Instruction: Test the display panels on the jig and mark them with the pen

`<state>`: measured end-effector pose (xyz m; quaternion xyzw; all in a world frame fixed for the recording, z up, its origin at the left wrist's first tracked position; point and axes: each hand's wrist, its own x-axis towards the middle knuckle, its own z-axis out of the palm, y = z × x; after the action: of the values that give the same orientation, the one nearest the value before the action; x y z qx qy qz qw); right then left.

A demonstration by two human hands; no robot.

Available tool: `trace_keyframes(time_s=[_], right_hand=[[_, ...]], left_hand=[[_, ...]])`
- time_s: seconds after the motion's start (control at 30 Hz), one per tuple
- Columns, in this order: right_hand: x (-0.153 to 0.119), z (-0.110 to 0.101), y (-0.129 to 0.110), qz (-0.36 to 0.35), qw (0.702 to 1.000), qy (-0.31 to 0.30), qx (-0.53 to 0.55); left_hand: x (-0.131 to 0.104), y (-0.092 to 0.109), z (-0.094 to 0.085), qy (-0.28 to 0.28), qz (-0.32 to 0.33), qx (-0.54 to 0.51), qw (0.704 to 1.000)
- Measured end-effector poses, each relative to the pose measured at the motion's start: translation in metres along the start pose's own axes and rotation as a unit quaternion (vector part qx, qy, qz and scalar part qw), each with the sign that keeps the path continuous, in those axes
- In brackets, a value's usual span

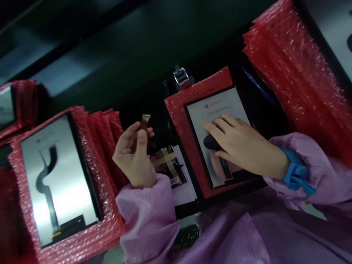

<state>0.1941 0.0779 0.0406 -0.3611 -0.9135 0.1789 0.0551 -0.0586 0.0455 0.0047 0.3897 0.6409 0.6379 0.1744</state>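
My left hand (135, 154) is closed in a pinch, raised above the dark work surface. Between its thumb and fingers is a small brown flex cable (144, 121) with a pale connector end. My right hand (241, 146) lies over a display panel (198, 121), fingers stretched out and palm down. Part of a black ribbon cable (210, 143) on that panel's silvery back shows beside the fingers; the hand covers the rest. Under the panel is a red bubble-wrap sleeve (182, 126). A blue band (297, 172) circles my right wrist.
A metal tally counter (181, 77) stands behind the panel. Left of it lies a white sheet with dark parts (184, 180). Stacks of panels in red bubble wrap flank both sides, with one panel (59, 183) on the left and another (344, 45) on the right. A blue pen (257, 84) lies nearby.
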Motion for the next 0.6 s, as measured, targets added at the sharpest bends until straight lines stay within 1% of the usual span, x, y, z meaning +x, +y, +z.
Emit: trace_keyframes(time_s=[0.07,0.1,0.2,0.27,0.37,0.43,0.5,0.6], right_hand=[[0.003,0.001,0.003,-0.005,0.993,-0.002,0.119],[0.004,0.002,0.005,-0.006,0.982,-0.005,0.190],[0.009,0.010,0.007,-0.018,0.929,-0.010,0.371],[0.010,0.016,0.006,-0.037,0.899,-0.022,0.435],[0.012,0.023,0.002,-0.056,0.876,-0.049,0.476],[0.015,0.024,0.000,-0.061,0.870,-0.062,0.486],[0.023,0.023,-0.001,-0.069,0.875,-0.070,0.474],[0.039,0.023,0.000,-0.099,0.898,-0.063,0.425]], left_hand=[[-0.001,-0.002,-0.001,-0.017,0.009,-0.022,1.000],[-0.001,-0.003,-0.003,-0.027,0.010,-0.030,0.999],[-0.003,-0.007,-0.005,-0.065,0.009,-0.022,0.998],[-0.003,-0.008,-0.006,-0.077,0.034,-0.006,0.996],[-0.003,-0.007,-0.006,-0.093,0.085,0.008,0.992],[-0.004,-0.003,-0.005,-0.110,0.096,0.029,0.989],[-0.005,0.001,-0.005,-0.122,0.104,0.062,0.985],[-0.007,0.007,-0.004,-0.147,0.163,0.117,0.969]])
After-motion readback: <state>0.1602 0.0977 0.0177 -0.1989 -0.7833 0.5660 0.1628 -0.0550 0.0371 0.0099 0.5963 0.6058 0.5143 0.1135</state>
